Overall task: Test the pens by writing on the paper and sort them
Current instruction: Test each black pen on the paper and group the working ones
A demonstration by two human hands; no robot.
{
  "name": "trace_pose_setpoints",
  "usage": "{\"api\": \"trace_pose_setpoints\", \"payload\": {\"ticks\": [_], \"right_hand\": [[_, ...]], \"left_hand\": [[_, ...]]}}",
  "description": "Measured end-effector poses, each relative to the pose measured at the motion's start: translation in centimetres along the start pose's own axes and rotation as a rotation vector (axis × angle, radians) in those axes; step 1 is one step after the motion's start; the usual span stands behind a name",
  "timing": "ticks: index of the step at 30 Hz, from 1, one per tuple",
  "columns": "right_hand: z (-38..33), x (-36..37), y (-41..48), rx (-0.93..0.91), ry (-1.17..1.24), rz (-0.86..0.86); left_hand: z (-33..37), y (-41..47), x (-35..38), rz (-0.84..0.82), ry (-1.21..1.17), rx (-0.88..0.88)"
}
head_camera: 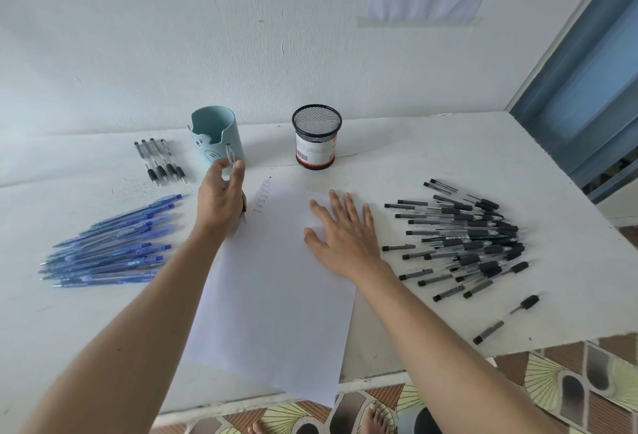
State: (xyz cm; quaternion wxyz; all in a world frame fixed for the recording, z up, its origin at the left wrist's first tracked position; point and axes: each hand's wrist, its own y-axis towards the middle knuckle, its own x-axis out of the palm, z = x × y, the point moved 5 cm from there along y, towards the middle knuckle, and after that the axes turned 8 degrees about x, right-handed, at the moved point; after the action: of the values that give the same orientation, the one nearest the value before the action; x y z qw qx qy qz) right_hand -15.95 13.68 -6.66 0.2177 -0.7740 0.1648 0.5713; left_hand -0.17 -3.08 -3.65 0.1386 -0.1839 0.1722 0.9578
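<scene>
Left hand: your left hand [219,200] sits centre-left of the frame, fingers curled round a clear pen [230,154] (its upper end shows above your fingertips, in front of the pale blue holder [214,133]).
Right hand: your right hand [340,237] lies flat, fingers spread wide, pressing on the paper [276,295] at its right edge.
Paper: a white sheet at centre frame on the table [431,157], with a short column of test marks [263,197] near its upper left corner.
Blue pens [110,247]: a loose pile at left of frame.
Black pens [469,244]: a larger heap at right of frame.
Sorted row [160,162]: four black-grip pens side by side, left of the blue holder.
Mesh cup [316,137]: upright at upper centre, beyond the paper.
</scene>
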Motion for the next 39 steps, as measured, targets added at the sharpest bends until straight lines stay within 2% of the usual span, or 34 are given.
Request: {"api": "trace_pose_setpoints", "payload": {"ticks": [6, 13, 16, 21, 24, 26, 29, 32, 35, 39], "right_hand": [[-1.0, -0.2, 0.7, -0.014, 0.075, -0.050], [-0.9, -0.1, 0.7, -0.073, 0.033, -0.007], [-1.0, 0.1, 0.7, -0.071, 0.014, 0.003], [-0.9, 0.5, 0.9, -0.045, -0.069, -0.035], [-1.1, 0.5, 1.1, -0.022, -0.070, -0.044], [-1.1, 0.4, 1.3, -0.004, -0.046, -0.041], [-1.1, 0.5, 1.4, 0.003, -0.042, -0.016], [-1.2, 0.6, 1.2, -0.001, -0.035, 0.008], [-1.1, 0.7, 1.2, -0.002, -0.032, 0.036], [-1.1, 0.6, 1.3, -0.003, -0.038, 0.053]], "left_hand": [[-0.3, -1.0, -1.3, 0.004, -0.229, 0.016], [-1.2, -1.6, -1.3, -0.018, -0.210, -0.070], [-0.8, -1.8, -1.5, -0.007, -0.185, -0.056], [0.6, -1.6, -4.1, 0.168, -0.259, 0.026], [-1.1, 0.5, -6.9, 0.355, -0.282, -0.135], [-2.3, 2.3, -8.5, 0.423, -0.151, -0.268], [-2.7, 4.6, -9.0, 0.304, 0.150, -0.343], [-2.4, 6.7, -8.2, 0.193, 0.323, -0.258], [-3.2, 8.5, -7.6, 0.199, 0.441, -0.163], [-4.2, 9.2, -6.3, 0.132, 0.644, -0.151]]}}
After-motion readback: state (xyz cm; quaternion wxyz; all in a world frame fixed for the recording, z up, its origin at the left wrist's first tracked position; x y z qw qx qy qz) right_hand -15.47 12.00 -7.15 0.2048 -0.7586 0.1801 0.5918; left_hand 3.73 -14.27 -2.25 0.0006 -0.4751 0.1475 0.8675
